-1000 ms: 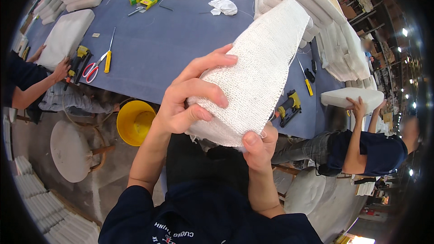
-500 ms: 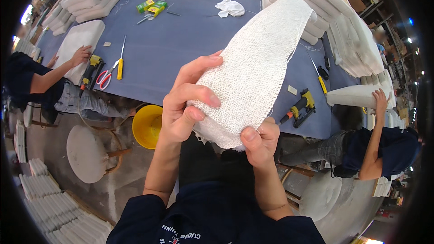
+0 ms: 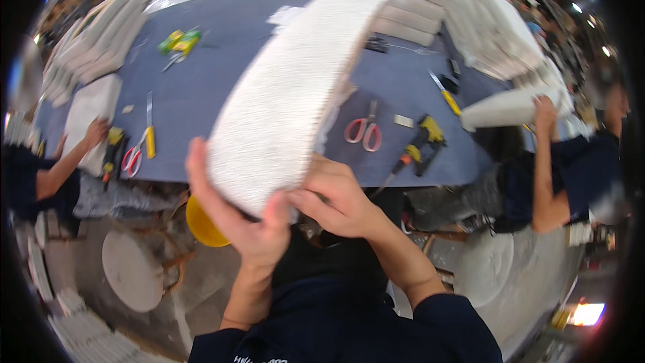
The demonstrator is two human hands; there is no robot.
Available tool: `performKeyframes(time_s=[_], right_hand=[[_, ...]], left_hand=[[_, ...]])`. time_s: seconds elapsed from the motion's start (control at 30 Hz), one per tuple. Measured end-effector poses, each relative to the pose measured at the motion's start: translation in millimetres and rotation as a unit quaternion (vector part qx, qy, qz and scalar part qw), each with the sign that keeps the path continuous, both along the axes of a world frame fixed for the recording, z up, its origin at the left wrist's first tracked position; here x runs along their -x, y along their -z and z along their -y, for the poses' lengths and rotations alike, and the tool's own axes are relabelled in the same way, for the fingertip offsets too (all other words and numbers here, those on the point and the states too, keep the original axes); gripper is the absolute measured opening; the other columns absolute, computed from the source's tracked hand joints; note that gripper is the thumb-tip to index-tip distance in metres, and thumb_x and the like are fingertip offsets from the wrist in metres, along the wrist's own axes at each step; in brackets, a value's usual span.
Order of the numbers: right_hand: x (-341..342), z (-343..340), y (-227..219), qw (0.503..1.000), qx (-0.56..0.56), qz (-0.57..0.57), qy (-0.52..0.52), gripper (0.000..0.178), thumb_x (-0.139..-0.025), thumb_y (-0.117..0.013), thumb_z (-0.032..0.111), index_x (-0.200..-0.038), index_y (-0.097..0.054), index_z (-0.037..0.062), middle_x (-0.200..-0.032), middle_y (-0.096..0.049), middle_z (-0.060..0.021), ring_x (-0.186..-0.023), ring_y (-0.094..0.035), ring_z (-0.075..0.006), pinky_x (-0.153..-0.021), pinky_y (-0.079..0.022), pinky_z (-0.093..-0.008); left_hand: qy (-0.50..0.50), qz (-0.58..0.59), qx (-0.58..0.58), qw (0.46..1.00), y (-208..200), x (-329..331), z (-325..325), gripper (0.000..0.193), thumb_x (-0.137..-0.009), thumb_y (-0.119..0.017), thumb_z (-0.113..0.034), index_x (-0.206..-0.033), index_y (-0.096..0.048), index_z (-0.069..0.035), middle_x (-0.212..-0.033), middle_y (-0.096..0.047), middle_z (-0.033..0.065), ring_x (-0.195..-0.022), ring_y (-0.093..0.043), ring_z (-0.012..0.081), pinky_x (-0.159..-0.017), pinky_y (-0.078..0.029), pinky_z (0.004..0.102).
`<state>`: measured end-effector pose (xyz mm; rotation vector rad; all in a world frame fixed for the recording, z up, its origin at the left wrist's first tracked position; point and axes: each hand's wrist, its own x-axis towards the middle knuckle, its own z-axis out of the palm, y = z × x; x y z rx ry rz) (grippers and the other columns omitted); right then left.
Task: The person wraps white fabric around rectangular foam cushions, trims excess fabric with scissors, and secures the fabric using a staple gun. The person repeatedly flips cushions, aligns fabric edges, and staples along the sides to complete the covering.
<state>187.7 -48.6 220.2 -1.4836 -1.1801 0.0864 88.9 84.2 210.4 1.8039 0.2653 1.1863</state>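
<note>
A long, slightly curved white woven-fabric piece is held up in front of me, its far end tilted away over the blue table. My left hand is closed around its near left end, thumb on the near edge and fingers along the side. Pressed to the near right corner, my right hand pinches the edge with bent fingers. The underside of the piece is mostly hidden. Beyond my right hand lie red-handled scissors on the table.
The blue table carries a yellow-black staple gun, a yellow-handled tool and green-yellow boxes. Cushions are stacked at the back right. Co-workers handle cushions on both sides. A yellow bucket stands below the table edge.
The fabric piece has swung left and turned, showing a longer face. My left hand has shifted down its left side, my right hand up and leftward. The scissors at right have come into view.
</note>
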Motion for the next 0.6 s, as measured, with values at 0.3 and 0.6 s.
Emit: performKeyframes(time_s=[0.3, 0.6], right_hand=[[-241, 182, 242, 0.669, 0.553, 0.182, 0.462, 0.064, -0.095, -0.07, 0.014, -0.154, -0.049, 0.008, -0.144, -0.063, -0.0164, -0.128, -0.066, -0.0452, -0.106, -0.056, -0.0537], [-244, 206, 214, 0.793, 0.421, 0.074, 0.434, 0.022, -0.093, -0.079, 0.03, -0.098, -0.078, 0.0089, -0.089, -0.079, -0.016, -0.084, -0.078, -0.0345, -0.075, -0.06, -0.0483]], left_hand=[[-0.031, 0.031, -0.054, 0.998, -5, -33, 7, 0.106, -0.091, -0.083, -0.044, -0.167, -0.027, 0.006, -0.166, -0.038, 0.0239, -0.149, -0.042, 0.0357, -0.124, -0.033, 0.0479], [-0.026, 0.069, -0.152, 0.986, -3, -39, -11, 0.106, -0.076, -0.092, -0.048, -0.157, -0.048, 0.004, -0.14, -0.061, 0.0218, -0.118, -0.059, 0.0381, -0.102, -0.043, 0.0493]])
